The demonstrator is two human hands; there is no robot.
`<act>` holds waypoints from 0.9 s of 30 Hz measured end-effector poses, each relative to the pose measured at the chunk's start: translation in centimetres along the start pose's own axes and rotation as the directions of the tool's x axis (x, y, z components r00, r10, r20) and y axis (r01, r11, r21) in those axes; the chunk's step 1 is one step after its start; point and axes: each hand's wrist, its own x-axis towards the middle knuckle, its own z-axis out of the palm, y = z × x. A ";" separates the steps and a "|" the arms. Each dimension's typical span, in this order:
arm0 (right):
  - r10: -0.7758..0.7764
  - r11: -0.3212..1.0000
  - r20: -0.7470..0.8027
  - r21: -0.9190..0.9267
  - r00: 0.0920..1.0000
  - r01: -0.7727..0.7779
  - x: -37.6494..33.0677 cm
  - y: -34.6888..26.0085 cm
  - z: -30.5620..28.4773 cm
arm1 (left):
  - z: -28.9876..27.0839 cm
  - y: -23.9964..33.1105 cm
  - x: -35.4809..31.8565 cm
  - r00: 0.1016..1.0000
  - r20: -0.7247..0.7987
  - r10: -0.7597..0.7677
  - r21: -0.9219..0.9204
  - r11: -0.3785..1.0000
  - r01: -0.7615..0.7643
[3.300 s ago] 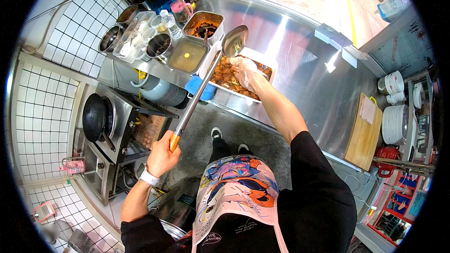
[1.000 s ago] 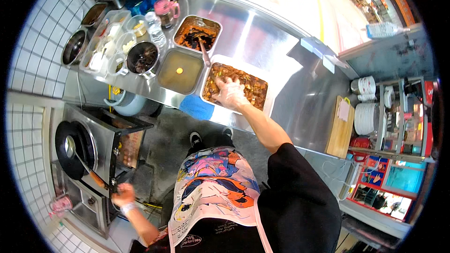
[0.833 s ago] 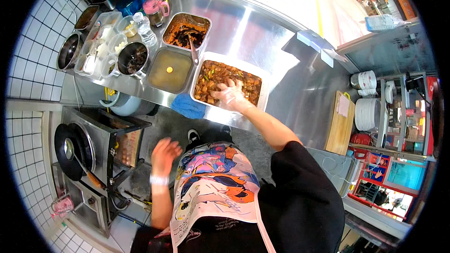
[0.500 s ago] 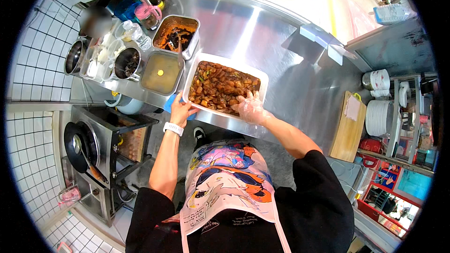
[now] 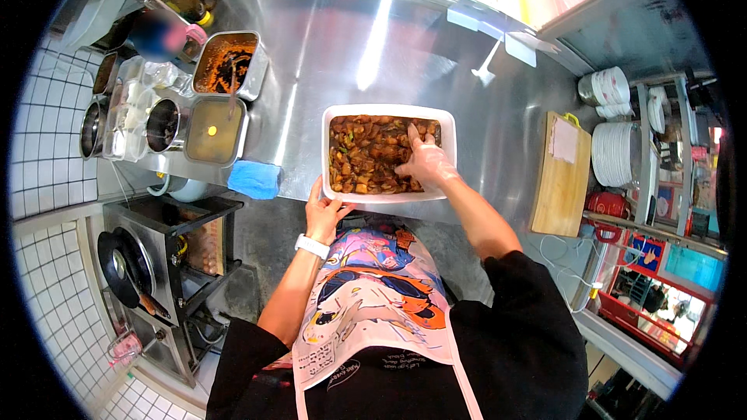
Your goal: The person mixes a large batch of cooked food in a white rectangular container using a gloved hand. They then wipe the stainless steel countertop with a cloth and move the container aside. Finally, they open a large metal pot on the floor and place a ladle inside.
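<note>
A white rectangular tub (image 5: 389, 197) of brown, saucy marinated meat chunks (image 5: 362, 152) rests at the near edge of the steel counter. Its near-left corner is gripped by my bare left hand (image 5: 323, 216), with the fingers along the rim and wall. My right hand (image 5: 428, 162), in a clear plastic glove, reaches into the tub's right half. Its fingers are spread apart against the meat, and some fingertips are sunk among the pieces. No piece shows lifted in that hand.
Left of the tub lie a folded blue cloth (image 5: 255, 179), a steel pan of cloudy liquid (image 5: 208, 157) and a pan of orange-red food (image 5: 253, 70). A wooden board (image 5: 556, 202) and stacked white plates (image 5: 612, 154) stand right. A wok (image 5: 117, 264) sits on the lower-left stove.
The tub has shifted right relative to the pans and blue cloth, and now sits straighter. My left hand went with it, away from the cloth. My gloved right hand reaches deeper over the meat.
</note>
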 end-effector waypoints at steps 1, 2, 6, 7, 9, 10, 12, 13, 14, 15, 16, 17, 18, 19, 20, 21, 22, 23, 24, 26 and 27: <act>0.058 0.998 0.013 0.002 0.998 -0.058 0.0 -0.7 -0.5 | 0.6 -0.6 0.0 1.000 0.023 0.004 0.007 1.000 -0.004; 0.115 0.993 0.026 0.003 0.993 -0.115 -0.1 -1.4 -0.4 | 0.9 -1.0 0.0 0.999 0.035 0.002 0.002 1.000 -0.003; 0.014 0.999 0.001 0.036 1.000 -0.014 0.5 -3.2 1.5 | 1.7 -1.7 0.3 0.995 0.095 0.002 0.011 1.000 -0.003; -0.034 0.999 -0.041 0.034 0.999 0.035 0.7 -3.4 2.4 | 1.9 -1.7 0.5 0.995 0.102 0.002 0.014 1.000 -0.003; -0.053 0.998 0.028 -0.044 0.998 0.054 0.0 -5.5 2.4 | 1.8 -1.5 0.4 0.992 0.128 -0.004 0.014 1.000 0.002; -0.108 0.988 -0.005 -0.111 0.994 0.107 0.0 -5.7 3.5 | 1.9 -1.4 0.4 0.994 0.111 -0.005 0.001 1.000 0.005; -0.160 0.966 0.068 -0.193 0.985 0.170 -0.1 -5.5 3.8 | 2.1 -1.3 0.4 0.997 0.075 -0.012 -0.025 1.000 0.014; -0.176 0.950 0.111 -0.241 0.978 0.198 -0.4 -5.3 3.5 | 1.9 -1.3 0.5 0.998 0.069 0.001 -0.020 1.000 0.000; -0.190 0.930 0.155 -0.286 0.969 0.228 -0.8 -5.0 2.9 | 1.8 -1.3 0.8 0.998 0.062 0.015 -0.015 1.000 -0.014; -0.195 0.908 0.202 -0.333 0.960 0.254 -1.8 -4.7 2.0 | 1.6 -1.5 0.7 0.998 0.059 0.024 -0.012 1.000 -0.023; -0.152 0.889 0.286 -0.378 0.946 0.257 -2.5 -4.7 0.7 | 1.6 -1.5 0.8 0.998 0.060 0.016 0.004 1.000 -0.016; -0.139 0.852 0.309 -0.447 0.941 0.273 -2.8 -3.5 0.6 | 1.6 -1.4 0.8 0.998 0.060 0.008 0.020 1.000 -0.009; -0.125 0.808 0.330 -0.513 0.936 0.289 -3.0 -2.0 0.7 | 1.6 -1.4 0.8 0.998 0.059 0.002 0.036 0.999 -0.004; -0.111 0.818 0.323 -0.507 0.940 0.271 -2.6 -0.8 1.0 | 1.7 -1.3 0.7 0.998 0.055 0.002 0.033 0.999 -0.004; -0.117 0.832 0.306 -0.490 0.945 0.262 -2.0 0.5 1.2 | 1.8 -1.5 0.8 0.997 0.076 -0.002 0.035 0.999 0.000; -0.136 0.846 0.291 -0.463 0.947 0.263 -1.8 0.0 0.6 | 1.5 -1.4 1.0 0.996 0.086 -0.002 0.044 0.999 -0.002; -0.153 0.860 0.275 -0.436 0.949 0.265 -1.6 -0.6 0.0 | 1.3 -1.4 1.0 0.995 0.096 -0.001 0.053 0.999 -0.004; -0.091 0.834 0.309 -0.496 0.947 0.243 -1.5 -1.0 -0.8 | 1.3 -1.6 1.1 0.996 0.089 -0.007 0.048 0.999 0.003; -0.103 0.752 0.342 -0.588 0.934 0.298 -0.6 -1.6 -0.6 | 1.4 -1.4 1.0 0.996 0.085 -0.012 0.050 0.999 0.008; -0.167 0.703 0.312 -0.627 0.935 0.335 2.2 -0.5 1.8 | 1.3 -1.2 0.8 0.995 0.095 -0.025 0.064 0.998 0.019; -0.229 0.744 0.244 -0.581 0.942 0.331 3.0 -0.8 2.3 | 1.4 -0.8 0.9 0.994 0.107 -0.026 0.073 0.997 0.018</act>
